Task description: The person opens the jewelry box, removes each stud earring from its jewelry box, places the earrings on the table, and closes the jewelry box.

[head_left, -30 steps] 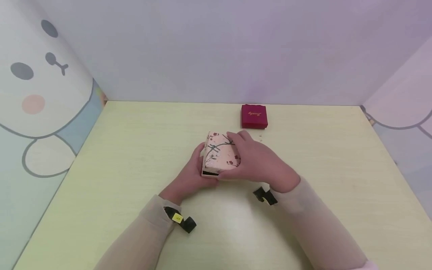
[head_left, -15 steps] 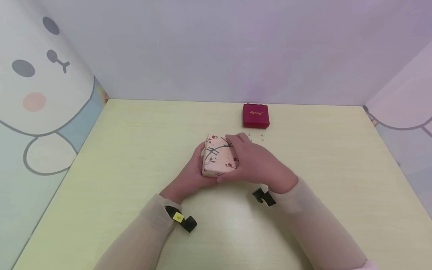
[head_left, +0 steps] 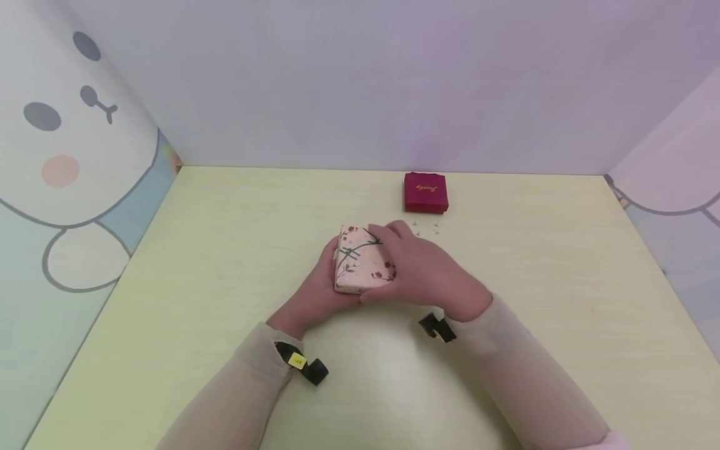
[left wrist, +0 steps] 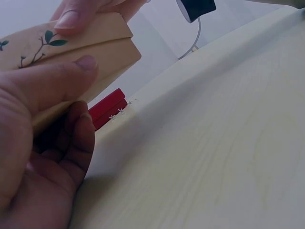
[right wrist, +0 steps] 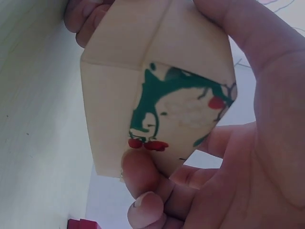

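In the head view, a small pale-pink cardboard box (head_left: pixel 360 265) printed with branches and red blossoms is held above the middle of the table. My left hand (head_left: pixel 320 284) holds it from the left, its thumb along the side in the left wrist view and its fingers curled beneath. From the right, my right hand (head_left: pixel 424 272) grips the lid, fingers at the far side and thumb at the near side. In the right wrist view, the lid's edge forms a seam against the plain box base (right wrist: pixel 112 114). The box's contents are hidden.
A dark red box (head_left: pixel 425 195) with gold lettering stands near the table's back edge. Several tiny star-like pieces (left wrist: pixel 120 111) lie in front of it. The pale wooden table (head_left: pixel 225 250) meets a wall (head_left: pixel 360 87) behind.
The lid has come down over the base, and the dark gap at its near edge is gone. Both hands have shifted slightly left with the box. The red box stays put.
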`<action>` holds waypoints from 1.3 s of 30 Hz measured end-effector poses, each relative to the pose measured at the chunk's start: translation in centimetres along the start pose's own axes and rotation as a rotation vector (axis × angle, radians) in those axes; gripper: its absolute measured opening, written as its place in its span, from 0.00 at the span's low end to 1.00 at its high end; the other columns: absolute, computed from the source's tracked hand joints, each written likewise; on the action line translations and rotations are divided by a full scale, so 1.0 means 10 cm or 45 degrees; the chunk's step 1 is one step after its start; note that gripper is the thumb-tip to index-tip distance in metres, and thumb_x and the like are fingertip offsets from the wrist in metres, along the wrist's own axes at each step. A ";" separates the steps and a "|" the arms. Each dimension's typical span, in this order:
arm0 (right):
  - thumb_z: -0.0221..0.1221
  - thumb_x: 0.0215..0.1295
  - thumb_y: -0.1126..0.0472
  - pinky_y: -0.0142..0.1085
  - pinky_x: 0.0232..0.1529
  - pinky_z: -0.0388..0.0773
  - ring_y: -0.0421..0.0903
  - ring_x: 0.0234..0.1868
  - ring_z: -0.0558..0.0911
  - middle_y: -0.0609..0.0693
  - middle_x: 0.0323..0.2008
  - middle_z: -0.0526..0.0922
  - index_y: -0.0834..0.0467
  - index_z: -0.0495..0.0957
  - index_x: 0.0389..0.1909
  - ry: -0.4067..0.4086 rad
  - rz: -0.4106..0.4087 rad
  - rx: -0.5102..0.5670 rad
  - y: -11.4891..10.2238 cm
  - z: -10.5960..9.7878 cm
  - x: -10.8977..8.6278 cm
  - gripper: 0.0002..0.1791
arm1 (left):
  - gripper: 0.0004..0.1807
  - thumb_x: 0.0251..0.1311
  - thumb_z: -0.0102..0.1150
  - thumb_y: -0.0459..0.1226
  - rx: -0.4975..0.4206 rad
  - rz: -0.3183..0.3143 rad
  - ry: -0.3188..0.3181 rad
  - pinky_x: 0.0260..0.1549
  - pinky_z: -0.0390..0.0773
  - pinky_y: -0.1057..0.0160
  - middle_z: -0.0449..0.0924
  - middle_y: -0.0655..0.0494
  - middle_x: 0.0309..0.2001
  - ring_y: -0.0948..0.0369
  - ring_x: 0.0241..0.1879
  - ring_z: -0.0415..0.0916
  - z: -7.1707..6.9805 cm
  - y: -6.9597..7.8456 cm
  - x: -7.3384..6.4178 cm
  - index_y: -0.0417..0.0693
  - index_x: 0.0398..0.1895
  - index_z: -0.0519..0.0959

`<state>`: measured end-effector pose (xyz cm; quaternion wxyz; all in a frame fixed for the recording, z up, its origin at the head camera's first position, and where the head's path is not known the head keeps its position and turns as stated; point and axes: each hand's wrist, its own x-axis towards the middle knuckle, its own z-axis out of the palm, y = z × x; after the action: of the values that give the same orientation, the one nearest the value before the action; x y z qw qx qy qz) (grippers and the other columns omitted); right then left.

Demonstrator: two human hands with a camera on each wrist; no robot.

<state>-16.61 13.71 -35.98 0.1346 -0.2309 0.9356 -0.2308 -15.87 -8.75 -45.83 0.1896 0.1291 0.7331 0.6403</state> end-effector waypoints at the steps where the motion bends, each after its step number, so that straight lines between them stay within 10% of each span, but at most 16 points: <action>1: 0.74 0.48 0.30 0.43 0.48 0.78 0.47 0.47 0.77 0.48 0.62 0.68 0.51 0.59 0.80 -0.003 -0.004 0.000 0.00 0.00 0.00 0.62 | 0.66 0.50 0.82 0.41 0.002 0.000 0.001 0.72 0.57 0.49 0.63 0.69 0.74 0.62 0.69 0.66 0.00 0.00 0.00 0.74 0.81 0.41; 16: 0.75 0.47 0.30 0.42 0.46 0.77 0.48 0.46 0.76 0.50 0.62 0.67 0.49 0.60 0.80 -0.018 0.008 -0.040 -0.02 0.01 0.04 0.62 | 0.67 0.48 0.83 0.41 0.033 0.000 0.011 0.73 0.56 0.51 0.63 0.69 0.74 0.63 0.69 0.66 -0.02 0.01 -0.01 0.73 0.81 0.42; 39: 0.74 0.45 0.27 0.43 0.52 0.77 0.48 0.54 0.74 0.49 0.65 0.68 0.44 0.57 0.81 -0.081 0.052 0.047 0.08 0.06 0.13 0.63 | 0.68 0.50 0.82 0.35 -0.239 -0.134 -0.021 0.62 0.74 0.53 0.72 0.56 0.69 0.54 0.62 0.77 -0.05 -0.02 0.01 0.72 0.82 0.40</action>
<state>-17.78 13.51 -37.03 0.1731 -0.2163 0.9310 -0.2377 -16.18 -9.13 -45.96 0.2405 0.0772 0.6739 0.6943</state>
